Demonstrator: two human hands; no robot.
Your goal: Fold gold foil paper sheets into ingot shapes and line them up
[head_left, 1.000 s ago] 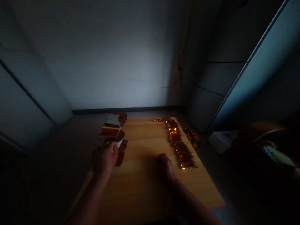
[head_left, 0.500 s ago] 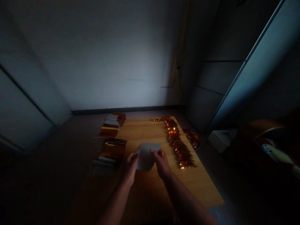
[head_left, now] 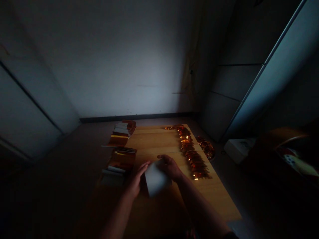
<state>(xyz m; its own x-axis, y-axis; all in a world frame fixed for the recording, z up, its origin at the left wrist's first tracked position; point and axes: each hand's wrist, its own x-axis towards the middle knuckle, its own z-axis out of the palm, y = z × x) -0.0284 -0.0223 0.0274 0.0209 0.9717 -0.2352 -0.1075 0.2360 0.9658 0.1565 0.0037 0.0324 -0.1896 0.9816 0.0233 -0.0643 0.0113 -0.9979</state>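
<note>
Above the table (head_left: pixel 154 137), grips a pale sheet (head_left: pixel 157 181) with fingers of right hand (head_left: pixel 170 167), lines its left edge with straight fingers of left hand (head_left: pixel 137 179), grip unclear; looks light, easily creased, best taken by edges.

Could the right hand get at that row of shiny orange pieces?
Probably yes: the shiny row lies to the right hand's right, nothing visible between them, though that hand seems busy with the pale sheet.

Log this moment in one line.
left hand: at sheet, left edge | right hand: at sheet, upper right corner | foil row: on table, right side
</note>
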